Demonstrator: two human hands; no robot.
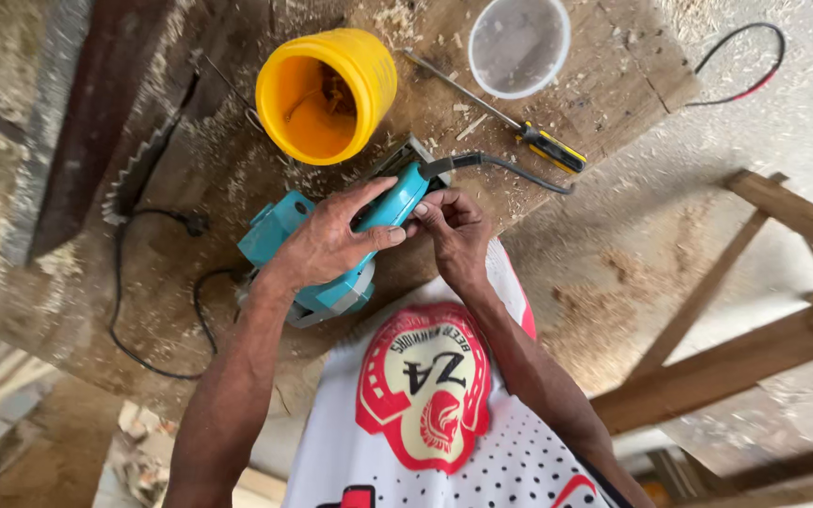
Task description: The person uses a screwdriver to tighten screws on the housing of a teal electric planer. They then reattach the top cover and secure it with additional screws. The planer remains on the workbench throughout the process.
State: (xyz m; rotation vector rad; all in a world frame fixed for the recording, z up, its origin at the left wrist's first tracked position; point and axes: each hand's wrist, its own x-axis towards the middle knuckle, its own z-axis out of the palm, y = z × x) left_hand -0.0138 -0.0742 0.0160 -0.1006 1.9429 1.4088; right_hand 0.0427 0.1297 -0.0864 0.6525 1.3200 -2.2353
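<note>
Teal power tool (pixel 331 249) handle slants up-right, gripped by both hands.

Both bare arms reach forward from the body, forearms converging toward each other. The left hand (pixel 331 240) lies palm down, fingers spread and curled in a grip, thumb stretched toward the right. The right hand (pixel 454 230) sits just beside it, wrist bent, fingertips pinched together close to the left thumb.

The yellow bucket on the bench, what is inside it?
The yellow bucket lies tilted, its mouth facing the camera. Inside, a few brownish wood shavings sit against the wall. Its deepest part is in shadow, so anything more there cannot be seen.
</note>
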